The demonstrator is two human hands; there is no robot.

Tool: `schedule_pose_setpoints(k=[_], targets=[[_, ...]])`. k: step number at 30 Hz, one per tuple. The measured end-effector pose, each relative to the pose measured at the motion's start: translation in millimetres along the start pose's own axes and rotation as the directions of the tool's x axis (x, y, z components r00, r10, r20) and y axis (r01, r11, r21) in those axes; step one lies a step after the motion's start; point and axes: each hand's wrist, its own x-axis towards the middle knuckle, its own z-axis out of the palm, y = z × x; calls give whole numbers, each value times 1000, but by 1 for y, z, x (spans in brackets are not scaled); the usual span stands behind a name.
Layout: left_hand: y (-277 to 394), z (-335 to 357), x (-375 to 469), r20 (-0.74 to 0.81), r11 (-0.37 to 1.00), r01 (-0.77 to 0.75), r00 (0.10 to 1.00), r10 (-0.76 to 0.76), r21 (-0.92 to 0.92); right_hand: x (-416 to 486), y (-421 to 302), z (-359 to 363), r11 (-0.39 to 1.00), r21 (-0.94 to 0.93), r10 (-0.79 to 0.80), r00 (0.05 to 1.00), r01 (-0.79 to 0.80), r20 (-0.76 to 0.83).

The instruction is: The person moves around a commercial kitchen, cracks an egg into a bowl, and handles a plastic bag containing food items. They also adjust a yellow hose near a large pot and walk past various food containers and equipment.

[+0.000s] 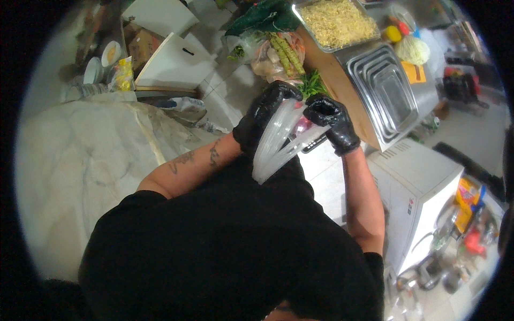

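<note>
Both of my hands wear black gloves and are raised in front of my chest. My left hand (270,114) is closed on one end of a clear plastic bag (269,148), which looks folded or bunched into a long strip. My right hand (331,120) pinches another part of the same bag, so it hangs in a V shape between the hands. Just beyond the hands are green leaves (312,84) and thick green stalks (286,54) lying on a plastic bag. Something pink or purple shows partly behind the clear bag; I cannot tell what it is.
Nested metal trays (387,92) and a tray of bean sprouts (339,24) stand at the upper right. A white appliance (417,180) is at the right, a pale plastic-like sheet (80,160) at the left. An open white cabinet door (176,64) and a yellow packet (125,74) are at the upper left.
</note>
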Motion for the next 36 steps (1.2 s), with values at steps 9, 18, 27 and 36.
schedule_pose_setpoints(k=[9, 18, 27, 36], targets=[[3, 0, 3, 118, 537, 352, 899, -421, -767, 4, 21, -8, 926, -247, -299, 954, 285, -18], [-6, 0, 2, 62, 853, 287, 955, -289, -436, 17, 18, 2, 975, 206, 101, 993, -87, -56], [-2, 3, -4, 219, 758, 487, 873, -436, -434, 32, 19, -10, 999, 32, -32, 991, 28, 128], [-14, 14, -8, 24, 951, 261, 965, -261, -167, 30, 3, -9, 994, -91, -48, 991, 59, 123]])
